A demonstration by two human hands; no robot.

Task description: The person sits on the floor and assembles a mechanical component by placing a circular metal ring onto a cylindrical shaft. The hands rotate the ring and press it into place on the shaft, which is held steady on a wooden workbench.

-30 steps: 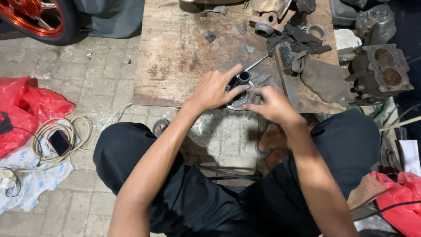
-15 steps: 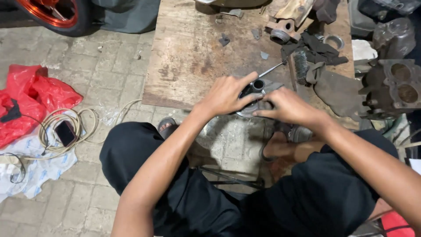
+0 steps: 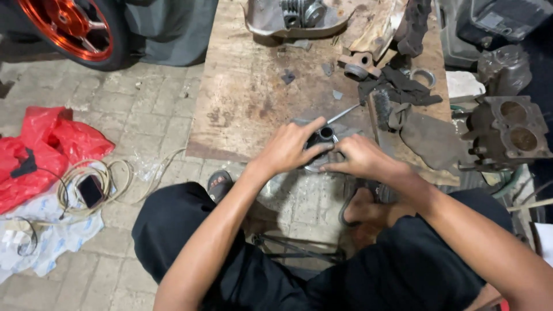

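Note:
My left hand and my right hand meet at the near edge of a worn wooden board lying on the paved floor. Between them they grip a small dark metal engine part with a round opening on top. My left thumb and fingers wrap its left side; my right fingers press its lower right side. A thin metal rod sticks out behind the part, pointing up and right. Most of the part is hidden by my fingers.
Greasy metal pieces and black rags lie on the board's right side. An engine block sits at right. An orange motorcycle wheel stands at top left. A red plastic bag, coiled cable and phone lie at left.
The view has shifted, so the board and hands sit lower and further right in frame. Both hands stay closed on the metal part with only slight finger shifts.

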